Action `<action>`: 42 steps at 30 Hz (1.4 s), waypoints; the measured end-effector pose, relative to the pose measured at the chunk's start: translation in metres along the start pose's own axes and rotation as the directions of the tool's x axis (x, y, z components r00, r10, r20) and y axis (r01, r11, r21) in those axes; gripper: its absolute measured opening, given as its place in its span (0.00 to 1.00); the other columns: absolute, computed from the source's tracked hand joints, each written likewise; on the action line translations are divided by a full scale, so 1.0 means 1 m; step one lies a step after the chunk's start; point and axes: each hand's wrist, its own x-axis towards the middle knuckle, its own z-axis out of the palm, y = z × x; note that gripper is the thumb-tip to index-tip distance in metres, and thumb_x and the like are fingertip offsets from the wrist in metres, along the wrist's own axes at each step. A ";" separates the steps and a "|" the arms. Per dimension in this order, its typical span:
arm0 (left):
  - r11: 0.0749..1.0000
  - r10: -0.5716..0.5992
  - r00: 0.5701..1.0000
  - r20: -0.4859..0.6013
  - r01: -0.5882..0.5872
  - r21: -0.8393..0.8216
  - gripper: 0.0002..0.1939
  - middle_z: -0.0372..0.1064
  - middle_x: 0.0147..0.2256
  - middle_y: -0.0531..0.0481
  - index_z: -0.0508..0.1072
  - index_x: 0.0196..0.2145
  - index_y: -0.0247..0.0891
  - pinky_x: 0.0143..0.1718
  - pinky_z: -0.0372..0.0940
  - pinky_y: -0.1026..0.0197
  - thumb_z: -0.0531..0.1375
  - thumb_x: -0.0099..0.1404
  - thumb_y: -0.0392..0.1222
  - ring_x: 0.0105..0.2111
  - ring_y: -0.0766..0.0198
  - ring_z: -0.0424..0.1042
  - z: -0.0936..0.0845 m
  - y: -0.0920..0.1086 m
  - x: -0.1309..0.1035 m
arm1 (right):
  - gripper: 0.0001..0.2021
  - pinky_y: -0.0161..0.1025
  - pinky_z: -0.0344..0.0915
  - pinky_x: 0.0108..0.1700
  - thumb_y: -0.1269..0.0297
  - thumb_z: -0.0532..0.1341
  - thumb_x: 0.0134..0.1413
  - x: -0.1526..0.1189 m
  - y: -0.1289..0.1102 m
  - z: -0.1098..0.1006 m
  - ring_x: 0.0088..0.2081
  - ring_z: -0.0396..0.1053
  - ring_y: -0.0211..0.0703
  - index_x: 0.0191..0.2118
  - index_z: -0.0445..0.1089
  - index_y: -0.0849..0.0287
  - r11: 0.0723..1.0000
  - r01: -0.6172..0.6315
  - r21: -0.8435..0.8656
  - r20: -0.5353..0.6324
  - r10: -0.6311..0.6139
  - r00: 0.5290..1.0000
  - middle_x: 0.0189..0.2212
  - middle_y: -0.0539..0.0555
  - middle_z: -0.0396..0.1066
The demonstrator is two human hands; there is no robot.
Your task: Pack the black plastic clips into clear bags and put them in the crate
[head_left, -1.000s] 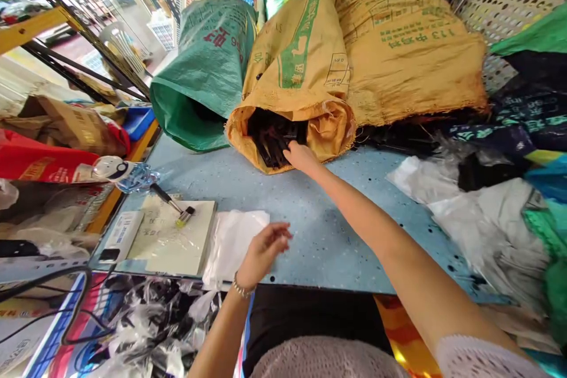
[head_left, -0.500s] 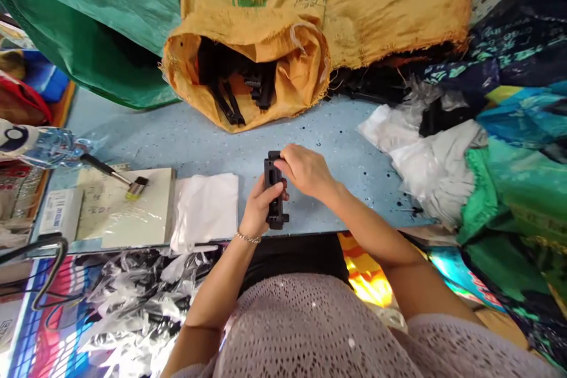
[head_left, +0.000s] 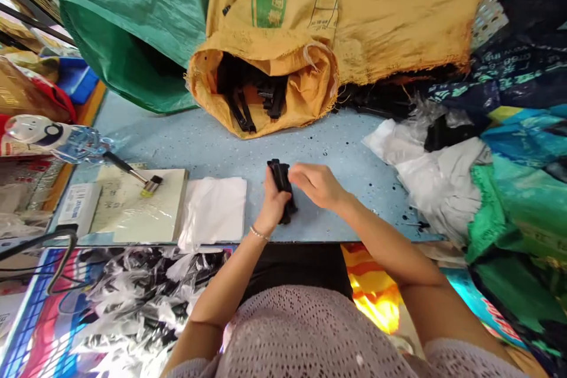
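Observation:
My left hand (head_left: 273, 208) is wrapped round a long black bracket-like part (head_left: 280, 180), held above the worktop with its length running away from me. The thumb lies across the part's near half. My right hand (head_left: 316, 184) is closed just beside the part's upper right edge, fingers curled together. Whether its fingertips touch the part or pinch something small is hidden.
A blue speckled worktop (head_left: 336, 136) lies under my hands. Behind is a yellow woven sack (head_left: 266, 41) with black parts in its mouth. At left are a hammer (head_left: 133, 172) on a pad and white sheets (head_left: 215, 207); plastic bags (head_left: 443, 174) lie at right.
The black part has turned in my left hand, showing a different side, and tilted. My right hand has come away from the part's top, slightly to the right. The view has shifted.

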 end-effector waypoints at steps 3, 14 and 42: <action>0.929 0.049 0.993 0.108 -0.085 0.361 0.50 0.51 0.68 0.31 0.44 0.73 0.33 0.69 0.48 0.43 0.61 0.56 0.34 0.67 0.42 0.53 0.032 -0.011 -0.014 | 0.24 0.41 0.64 0.45 0.46 0.43 0.74 0.088 0.001 0.009 0.45 0.74 0.50 0.49 0.70 0.58 0.968 -0.181 -0.171 -0.024 0.179 0.983 0.44 0.59 0.77; 0.911 0.097 0.979 -0.182 -0.160 -0.379 0.29 0.70 0.56 0.43 0.72 0.54 0.46 0.56 0.65 0.52 0.68 0.59 0.61 0.53 0.55 0.71 -0.046 0.009 0.020 | 0.23 0.39 0.66 0.42 0.50 0.48 0.72 0.147 0.007 0.029 0.45 0.77 0.51 0.59 0.69 0.57 0.947 -0.259 -0.191 0.212 0.297 0.931 0.46 0.59 0.79; 0.990 0.137 0.990 -0.028 -0.136 0.035 0.42 0.48 0.71 0.36 0.61 0.66 0.43 0.73 0.34 0.43 0.68 0.55 0.35 0.73 0.43 0.42 0.017 -0.024 -0.014 | 0.24 0.44 0.62 0.44 0.49 0.46 0.74 0.118 0.026 -0.015 0.43 0.75 0.56 0.56 0.67 0.63 0.878 -0.328 -0.348 -0.071 0.325 0.943 0.41 0.65 0.78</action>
